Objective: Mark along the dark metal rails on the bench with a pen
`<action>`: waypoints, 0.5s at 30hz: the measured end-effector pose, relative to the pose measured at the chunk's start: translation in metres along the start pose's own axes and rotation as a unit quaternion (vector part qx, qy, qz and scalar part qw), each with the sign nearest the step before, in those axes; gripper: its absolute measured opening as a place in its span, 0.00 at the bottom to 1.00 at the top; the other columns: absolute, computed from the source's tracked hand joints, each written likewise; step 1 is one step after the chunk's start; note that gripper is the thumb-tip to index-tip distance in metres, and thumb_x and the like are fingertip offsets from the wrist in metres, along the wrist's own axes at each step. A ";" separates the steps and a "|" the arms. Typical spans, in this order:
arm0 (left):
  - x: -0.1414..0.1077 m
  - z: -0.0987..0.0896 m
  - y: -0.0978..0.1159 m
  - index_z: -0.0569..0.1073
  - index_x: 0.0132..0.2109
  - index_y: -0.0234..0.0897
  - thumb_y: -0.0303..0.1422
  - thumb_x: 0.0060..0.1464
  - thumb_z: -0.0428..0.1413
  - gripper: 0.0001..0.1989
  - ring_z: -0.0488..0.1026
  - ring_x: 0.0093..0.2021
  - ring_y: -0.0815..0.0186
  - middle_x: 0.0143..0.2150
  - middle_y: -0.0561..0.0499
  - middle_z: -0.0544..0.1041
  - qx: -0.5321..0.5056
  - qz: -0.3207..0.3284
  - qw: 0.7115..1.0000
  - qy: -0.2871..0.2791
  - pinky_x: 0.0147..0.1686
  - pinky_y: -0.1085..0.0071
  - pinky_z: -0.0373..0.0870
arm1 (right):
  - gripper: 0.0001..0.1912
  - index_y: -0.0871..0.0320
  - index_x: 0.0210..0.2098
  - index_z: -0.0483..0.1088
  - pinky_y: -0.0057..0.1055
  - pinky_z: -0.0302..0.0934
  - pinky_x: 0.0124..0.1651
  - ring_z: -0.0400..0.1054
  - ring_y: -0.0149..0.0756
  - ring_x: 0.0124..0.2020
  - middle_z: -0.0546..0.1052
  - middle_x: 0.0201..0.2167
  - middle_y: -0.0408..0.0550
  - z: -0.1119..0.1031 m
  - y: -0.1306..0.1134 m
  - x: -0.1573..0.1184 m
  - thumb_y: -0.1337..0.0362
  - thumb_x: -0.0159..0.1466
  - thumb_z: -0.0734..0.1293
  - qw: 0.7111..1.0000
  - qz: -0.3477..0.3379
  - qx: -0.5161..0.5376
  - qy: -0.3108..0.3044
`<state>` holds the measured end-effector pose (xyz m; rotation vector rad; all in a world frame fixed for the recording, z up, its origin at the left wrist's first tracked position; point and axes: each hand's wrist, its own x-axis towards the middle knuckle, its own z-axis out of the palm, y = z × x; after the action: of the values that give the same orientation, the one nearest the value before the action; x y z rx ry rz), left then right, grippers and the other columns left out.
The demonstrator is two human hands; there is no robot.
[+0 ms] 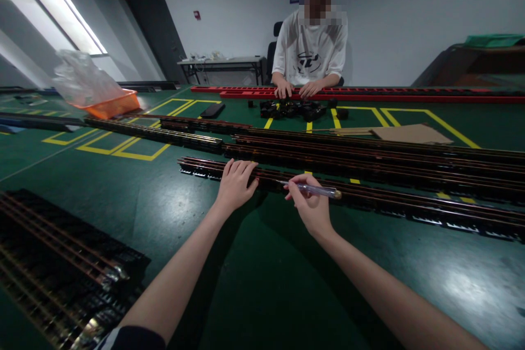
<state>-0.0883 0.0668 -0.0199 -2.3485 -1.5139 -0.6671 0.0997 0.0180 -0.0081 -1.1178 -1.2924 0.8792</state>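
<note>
Steadily, my left hand point(237, 186) rests over a long black strip with copper-coloured rods point(369, 194), my right hand point(314, 208) gripping a slim, clear-handled tool point(315, 190).

The left fingers point(230, 168) lie across the strip, thumb nearer me; I can't tell whether they pinch it. The right ones are closed narrow around the handle, its thin shaft pointing left towards the strip, which runs rightward past both hands on the green tabletop point(246, 295). Beyond my fingers lie similar dark strips point(369, 161); farther off to their left sits an orange plastic basket point(110, 105).
</note>
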 end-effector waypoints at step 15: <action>-0.001 0.000 0.000 0.69 0.52 0.39 0.27 0.56 0.47 0.17 0.68 0.51 0.58 0.49 0.48 0.75 0.022 0.010 1.000 0.019 0.59 0.55 0.53 | 0.10 0.57 0.31 0.65 0.29 0.62 0.26 0.68 0.30 0.23 0.74 0.28 0.45 0.000 -0.001 0.001 0.57 0.59 0.65 1.000 0.002 0.001 -0.021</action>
<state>-0.0885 0.0657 -0.0207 -2.3014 -1.4718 -0.6626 0.0996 0.0186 -0.0074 -1.1061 -1.3238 0.9094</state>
